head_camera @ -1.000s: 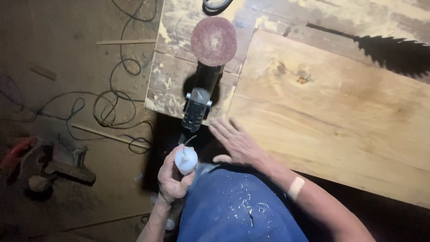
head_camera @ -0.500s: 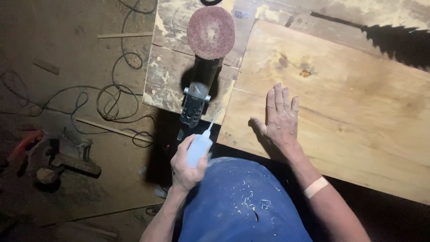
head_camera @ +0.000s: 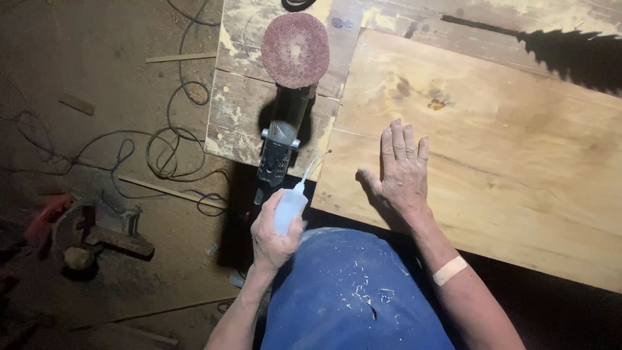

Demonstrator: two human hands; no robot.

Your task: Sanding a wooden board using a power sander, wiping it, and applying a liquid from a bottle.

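The left hand point(head_camera: 275, 233) grips a small squeeze bottle point(head_camera: 290, 206), light and soft-walled, best held mid-body; the right hand point(head_camera: 402, 172) rests flat, released, on the stiff plywood board point(head_camera: 505, 149).

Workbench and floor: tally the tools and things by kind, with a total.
Squeeze bottle, in the left hand: 1
Angle grinder with sanding disc: 1
Plywood board, under the right hand: 1
Circular saw on the floor: 1
Wood strips on the floor: 3
Total: 7
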